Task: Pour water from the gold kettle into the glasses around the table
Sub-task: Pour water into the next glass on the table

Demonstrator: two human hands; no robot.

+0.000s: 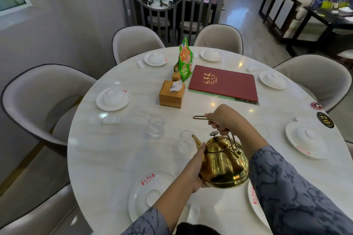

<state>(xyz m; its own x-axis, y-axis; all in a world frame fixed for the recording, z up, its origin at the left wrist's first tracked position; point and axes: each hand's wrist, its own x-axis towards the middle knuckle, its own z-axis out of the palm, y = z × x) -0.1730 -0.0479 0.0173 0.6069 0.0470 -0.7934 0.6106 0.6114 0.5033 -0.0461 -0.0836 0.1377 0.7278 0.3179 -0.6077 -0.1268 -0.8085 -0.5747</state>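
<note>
The gold kettle [223, 164] hangs above the near part of the round white table [114, 154], tilted left. My right hand [223, 120] grips its handle from above. My left hand [193, 170] presses against the kettle's left side and bottom. The spout tip sits over the rim of a clear glass [185, 142]. A second clear glass [156, 126] stands further left with some water in it. A third glass [264, 132] is partly hidden behind my right forearm.
A wooden tissue box [171, 95], a green snack bag [185, 61] and a red menu [224, 83] lie mid-table. White plates with upturned bowls [113, 98] ring the edge; a bare plate [150, 192] lies near me. Grey chairs [38, 101] surround the table.
</note>
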